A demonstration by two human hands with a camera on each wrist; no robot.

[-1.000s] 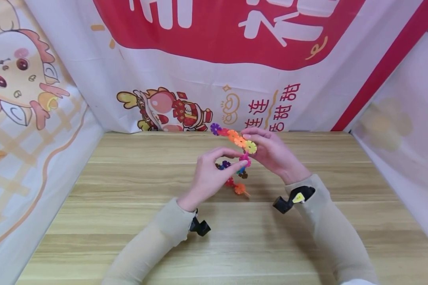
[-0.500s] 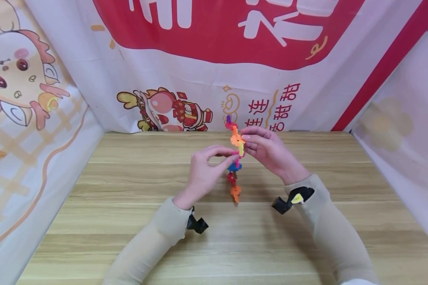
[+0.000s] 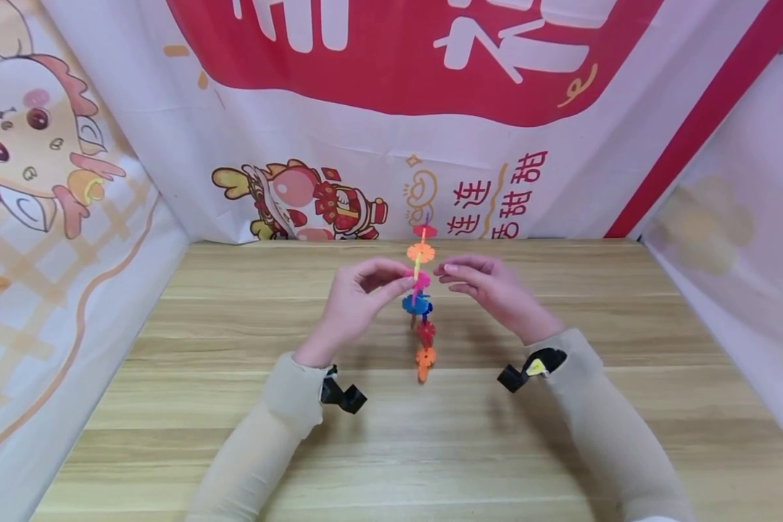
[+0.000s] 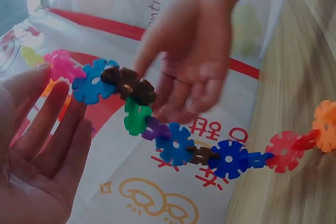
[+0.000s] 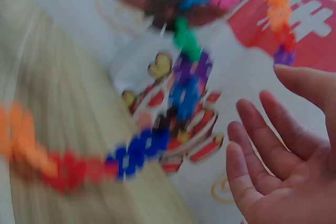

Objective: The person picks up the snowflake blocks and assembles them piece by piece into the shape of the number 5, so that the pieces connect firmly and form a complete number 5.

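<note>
A chain of interlocking plastic snowflake discs point(image 3: 415, 304) hangs over the middle of the table in the head view. My left hand point(image 3: 359, 301) pinches it at a pink disc point(image 4: 64, 64) near its upper part. Below that pink disc, the left wrist view shows blue, brown, green, purple and red discs curving down to an orange disc point(image 4: 326, 126). Above the grip, yellow, orange and red discs rise to a purple disc point(image 5: 284, 56) at the tip. My right hand point(image 3: 496, 293) is just right of the chain, fingers loosely bent and holding nothing.
The wood-grain table point(image 3: 470, 449) lies beneath both hands. A printed cloth point(image 3: 313, 130) with red and white patterns stands along the table's back edge. More printed cloth point(image 3: 52, 290) borders the left side, and a pale panel point(image 3: 744, 239) the right.
My right hand has let go of the chain and sits slightly lower, apart from it. My left hand has shifted left with the chain, which has turned and now hangs straighter.
</note>
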